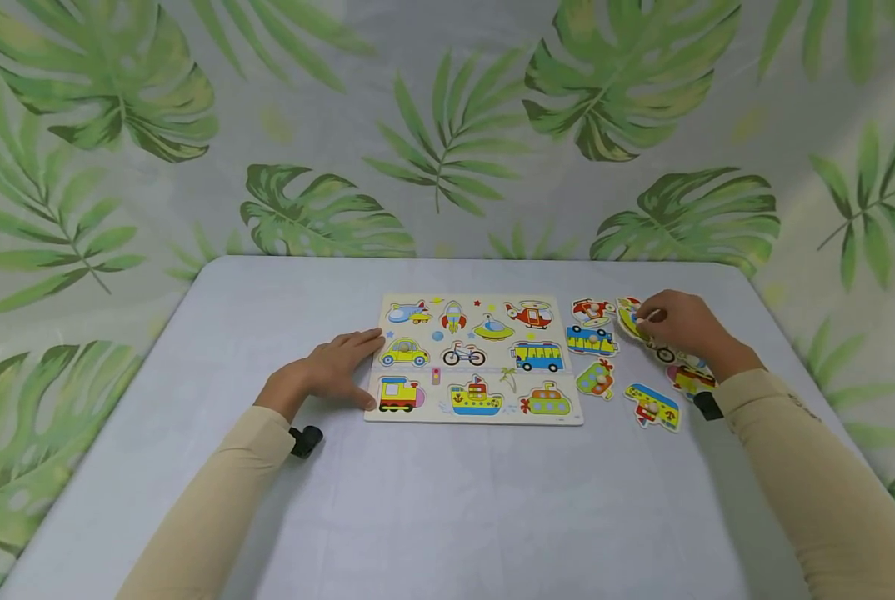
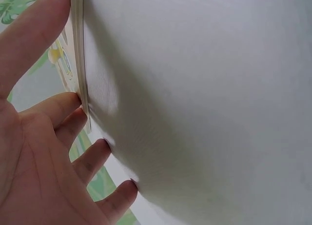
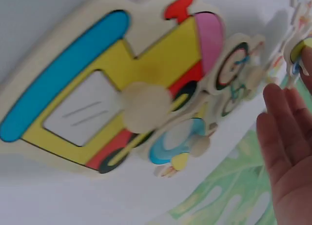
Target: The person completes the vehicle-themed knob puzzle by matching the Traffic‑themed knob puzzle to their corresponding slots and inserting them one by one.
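A wooden peg puzzle board [image 1: 432, 412] with printed vehicle pictures lies flat on the table. My left hand [image 1: 335, 369] spreads along its left edge; in the left wrist view, thumb and forefinger touch the board's side [image 2: 78, 49], while other fingertips rest on the cloth. To the board's right, my right hand [image 1: 683, 323] pinches a yellow flying saucer puzzle piece [image 1: 627, 319], tilted among other pieces. Close by are a bicycle piece [image 3: 233, 73], an airplane piece [image 3: 178, 139] and a train piece [image 3: 161, 59], each with a round wooden knob. The fingers partly hide the saucer piece.
Loose pieces lie right of the board: a helicopter [image 1: 592, 312], a bus [image 1: 590, 340], a submarine [image 1: 596, 379] and a ship [image 1: 653, 407]. A white cloth covers the table [image 1: 447, 508]. Behind it hangs a leaf-patterned curtain [image 1: 485, 100].
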Tool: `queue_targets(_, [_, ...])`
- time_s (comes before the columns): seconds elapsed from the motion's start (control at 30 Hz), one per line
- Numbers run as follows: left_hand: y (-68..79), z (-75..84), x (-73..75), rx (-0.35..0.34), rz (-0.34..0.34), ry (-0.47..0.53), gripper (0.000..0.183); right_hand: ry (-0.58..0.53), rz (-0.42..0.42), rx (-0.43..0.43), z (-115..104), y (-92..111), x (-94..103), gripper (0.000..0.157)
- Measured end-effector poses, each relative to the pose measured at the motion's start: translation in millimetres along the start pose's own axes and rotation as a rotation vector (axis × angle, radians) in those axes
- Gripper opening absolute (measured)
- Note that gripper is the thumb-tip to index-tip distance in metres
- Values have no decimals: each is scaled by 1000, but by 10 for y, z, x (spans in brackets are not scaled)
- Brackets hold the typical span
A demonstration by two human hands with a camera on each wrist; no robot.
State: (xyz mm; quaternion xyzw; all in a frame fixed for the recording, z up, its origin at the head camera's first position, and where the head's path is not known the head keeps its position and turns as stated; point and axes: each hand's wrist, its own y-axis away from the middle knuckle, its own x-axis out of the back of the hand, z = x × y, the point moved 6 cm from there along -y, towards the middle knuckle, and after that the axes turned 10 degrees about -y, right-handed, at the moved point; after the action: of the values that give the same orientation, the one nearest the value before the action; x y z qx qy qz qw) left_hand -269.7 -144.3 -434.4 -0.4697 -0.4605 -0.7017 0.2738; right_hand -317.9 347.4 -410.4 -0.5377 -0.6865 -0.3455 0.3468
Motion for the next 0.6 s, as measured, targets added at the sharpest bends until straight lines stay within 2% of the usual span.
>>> queue_targets(0.13, [9, -3, 7, 6, -5, 10, 103, -39, 22, 17, -130, 1, 21, 27])
queue_targets(0.33, [1, -11, 13, 1, 6, 14, 102, -43, 57, 103, -432, -66, 1, 23])
queue_targets(0.6, [13, -8, 11, -5, -2, 26, 103, -60, -3, 167, -770, -251, -177, 23])
